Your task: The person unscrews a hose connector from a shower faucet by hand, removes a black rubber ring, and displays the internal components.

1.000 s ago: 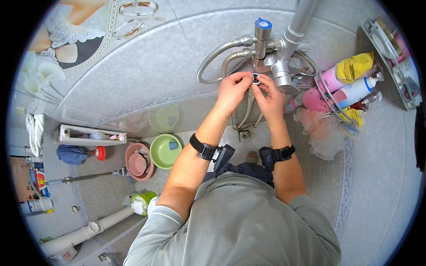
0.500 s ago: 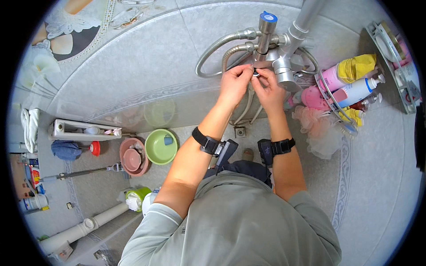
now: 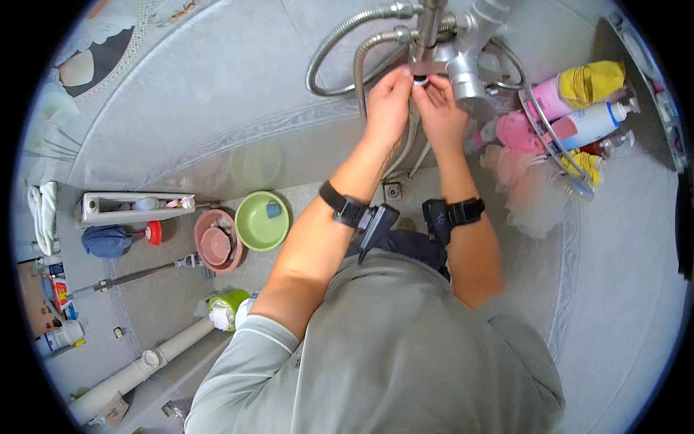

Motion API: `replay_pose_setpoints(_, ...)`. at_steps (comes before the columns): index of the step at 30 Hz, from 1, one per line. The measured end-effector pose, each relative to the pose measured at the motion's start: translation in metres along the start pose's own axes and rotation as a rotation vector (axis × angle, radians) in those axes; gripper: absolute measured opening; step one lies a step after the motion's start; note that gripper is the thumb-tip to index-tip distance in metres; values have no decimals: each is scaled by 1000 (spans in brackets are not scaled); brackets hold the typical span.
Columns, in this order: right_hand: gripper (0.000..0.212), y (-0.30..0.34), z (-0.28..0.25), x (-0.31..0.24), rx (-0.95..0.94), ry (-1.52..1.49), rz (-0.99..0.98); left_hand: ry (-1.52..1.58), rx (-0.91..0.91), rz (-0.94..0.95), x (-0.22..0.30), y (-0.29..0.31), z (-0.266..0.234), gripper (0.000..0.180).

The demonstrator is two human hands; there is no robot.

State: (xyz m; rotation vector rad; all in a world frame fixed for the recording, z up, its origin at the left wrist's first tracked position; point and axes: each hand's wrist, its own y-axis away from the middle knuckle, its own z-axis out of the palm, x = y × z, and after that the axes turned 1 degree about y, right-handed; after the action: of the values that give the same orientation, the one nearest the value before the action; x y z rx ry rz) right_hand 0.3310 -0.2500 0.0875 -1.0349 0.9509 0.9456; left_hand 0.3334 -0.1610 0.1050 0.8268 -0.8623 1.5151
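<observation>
Both hands are raised to the underside of a chrome valve on the far wall. My left hand is closed, its thumb and fingertips pinching at the left of a small black-and-white round fitting. From the right, my right hand closes on the same fitting with bent fingers. Its exact kind is too small to make out, and the fingertips partly cover it. Two flexible metal hoses loop left from the valve. Right beside the hands is a wide silver cylinder on the pipework.
At right, a wire rack holds bottles, with a mesh bath puff below. Green and pink basins stand on the floor at left. A floor drain lies below the hands. A white pipe runs at lower left.
The view has shifted, so the valve sits higher and its blue cap is out of the picture. Both hands stay at the fitting, whose dark and white face shows more now.
</observation>
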Motion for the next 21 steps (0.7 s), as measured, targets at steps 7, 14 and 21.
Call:
replay_pose_setpoints(7,29,-7,4,-4,-78,-163,-130,60,36,19,13,1,14,27)
replay_pose_setpoints(14,30,-5,10,-1,-45,-195,-94,-66,-22,-8,8,-5,-2,31)
replay_pose_setpoints(21,32,-6,6,1,-56,-130,-162,-286,-89,126,17,4,-7,34)
